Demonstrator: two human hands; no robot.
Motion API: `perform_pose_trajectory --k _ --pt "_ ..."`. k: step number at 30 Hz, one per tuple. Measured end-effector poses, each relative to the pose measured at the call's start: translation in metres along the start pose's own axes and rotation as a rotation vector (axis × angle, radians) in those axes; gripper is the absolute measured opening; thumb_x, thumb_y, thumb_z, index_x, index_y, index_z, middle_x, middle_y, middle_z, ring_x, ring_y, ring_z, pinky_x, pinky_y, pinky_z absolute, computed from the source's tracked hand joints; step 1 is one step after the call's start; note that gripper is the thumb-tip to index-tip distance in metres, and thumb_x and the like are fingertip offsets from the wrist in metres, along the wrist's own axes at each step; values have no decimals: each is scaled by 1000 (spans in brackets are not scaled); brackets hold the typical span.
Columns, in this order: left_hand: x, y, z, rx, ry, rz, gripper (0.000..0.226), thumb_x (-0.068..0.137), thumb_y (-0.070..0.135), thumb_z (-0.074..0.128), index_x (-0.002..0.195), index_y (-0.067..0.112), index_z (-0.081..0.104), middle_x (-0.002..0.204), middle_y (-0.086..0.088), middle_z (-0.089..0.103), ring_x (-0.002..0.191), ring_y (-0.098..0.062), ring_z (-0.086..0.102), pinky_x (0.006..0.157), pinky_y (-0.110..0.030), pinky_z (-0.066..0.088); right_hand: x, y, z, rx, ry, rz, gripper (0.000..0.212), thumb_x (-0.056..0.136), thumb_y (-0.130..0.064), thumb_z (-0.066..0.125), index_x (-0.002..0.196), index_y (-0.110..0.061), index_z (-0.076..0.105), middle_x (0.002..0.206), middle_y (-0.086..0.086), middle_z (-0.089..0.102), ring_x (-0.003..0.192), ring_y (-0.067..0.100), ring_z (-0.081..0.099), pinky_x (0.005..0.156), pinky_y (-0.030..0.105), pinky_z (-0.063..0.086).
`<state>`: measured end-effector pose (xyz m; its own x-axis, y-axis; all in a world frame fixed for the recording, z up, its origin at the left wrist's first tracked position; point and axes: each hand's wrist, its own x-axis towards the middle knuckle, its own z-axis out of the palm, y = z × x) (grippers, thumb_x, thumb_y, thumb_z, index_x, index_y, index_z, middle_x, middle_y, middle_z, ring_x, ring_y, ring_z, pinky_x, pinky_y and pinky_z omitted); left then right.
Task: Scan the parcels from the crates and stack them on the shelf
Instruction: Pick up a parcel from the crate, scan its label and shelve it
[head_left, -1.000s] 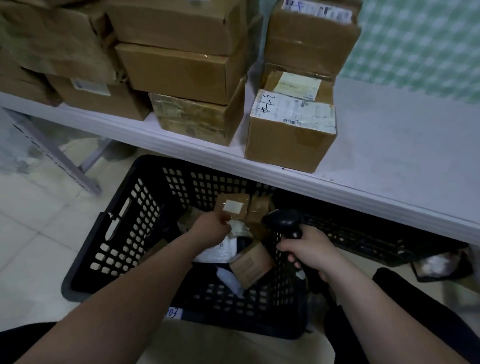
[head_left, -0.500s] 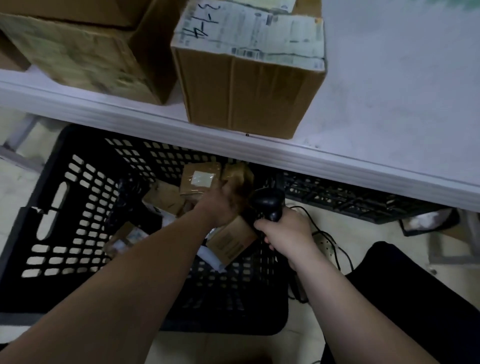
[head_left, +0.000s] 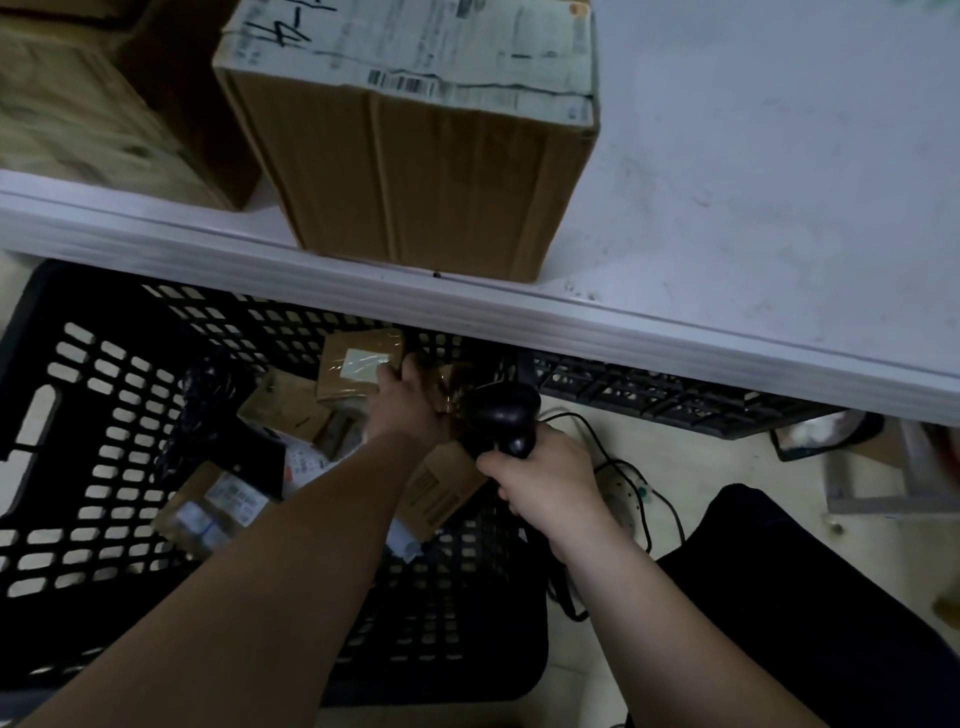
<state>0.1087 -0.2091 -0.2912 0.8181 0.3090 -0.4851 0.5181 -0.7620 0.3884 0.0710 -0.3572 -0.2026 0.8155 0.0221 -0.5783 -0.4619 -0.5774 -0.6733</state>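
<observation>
White shelf (head_left: 467, 317) runs across the top with a big box (head_left: 415, 171) on it. Below it, on the pale floor, a black crate (head_left: 78, 426) holds loose parcels. Target parcel (head_left: 358, 361) is a small brown carton with clear tape and a white label, sitting near the crate's far wall. Left hand (head_left: 410, 402) reaches in, thumb touching its right edge; can't tell if the fingers have closed on it. Scanner (head_left: 506, 410) is just beside, right hand (head_left: 545, 483) wrapped round its handle. Parcel is likely light and stiff. Glossy tape may be slippery, so pinch across opposite cardboard edges, label up for scanning.
</observation>
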Motion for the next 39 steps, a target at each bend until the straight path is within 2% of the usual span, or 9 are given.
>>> perform_pose_trajectory --k 7,14,19,22,27,31,33,36,39 --pt "-9 -3 7 -187 53 -34 79 70 32 80 133 13 36 133 -16 21 104 -40 53 96 -39 47 1 1 -1 5 -6 1 40 56 -44 59 82 -14 64 84 12 69 85 35 67 74 47 57" --pt "-27 -29 -20 -547 22 -210 123 50 44 80 151 17 15 140 -17 39 124 -39 45 100 -50 45 -6 2 -6 71 -8 23 28 58 -37 64 80 -21 64 84 6 69 82 29 66 74 43 56" --pt "-58 -71 -65 -900 -54 -327 48 80 13 69 125 14 52 117 -11 61 101 -29 60 83 -39 51 -23 -3 -7 148 -41 51 12 73 -22 70 80 -14 65 69 5 64 60 20 59 56 34 48" --pt "-82 -92 -90 -949 -62 -335 44 73 13 67 116 20 59 110 -9 63 99 -29 59 85 -42 52 -38 -7 -6 232 -58 66 6 77 -13 69 81 -11 64 68 6 61 57 18 55 53 29 43" --pt "-133 -110 -126 -1088 -113 -230 43 57 6 57 99 5 58 81 -10 57 70 -26 52 58 -31 45 -68 -16 -1 385 -33 54 11 79 -13 70 89 -13 65 76 7 62 66 18 56 54 29 45" --pt "-163 -125 -143 -1140 -159 -71 77 38 9 65 115 13 62 116 -24 60 107 -44 57 87 -54 53 -90 -31 4 565 -19 18 13 83 -14 71 94 -14 63 76 6 62 66 18 55 50 25 43" --pt "-179 -129 -150 -1166 -160 25 89 30 11 65 119 19 61 118 -20 58 109 -44 55 87 -55 49 -104 -39 4 674 -30 -9 14 85 -12 69 97 -13 63 80 7 64 70 19 58 55 27 44" --pt "-200 -131 -161 -1195 -169 139 91 34 -1 64 122 22 59 117 -19 56 105 -41 56 88 -60 46 -122 -51 4 780 -38 -44 19 86 -13 68 104 -10 63 81 7 64 69 18 59 52 26 42" --pt "-222 -126 -172 -1130 -91 233 79 56 -13 62 119 34 55 111 -9 60 92 -21 66 68 -37 55 -138 -59 2 843 -35 -60 19 86 -15 69 104 -11 63 78 6 65 65 18 59 43 20 41"
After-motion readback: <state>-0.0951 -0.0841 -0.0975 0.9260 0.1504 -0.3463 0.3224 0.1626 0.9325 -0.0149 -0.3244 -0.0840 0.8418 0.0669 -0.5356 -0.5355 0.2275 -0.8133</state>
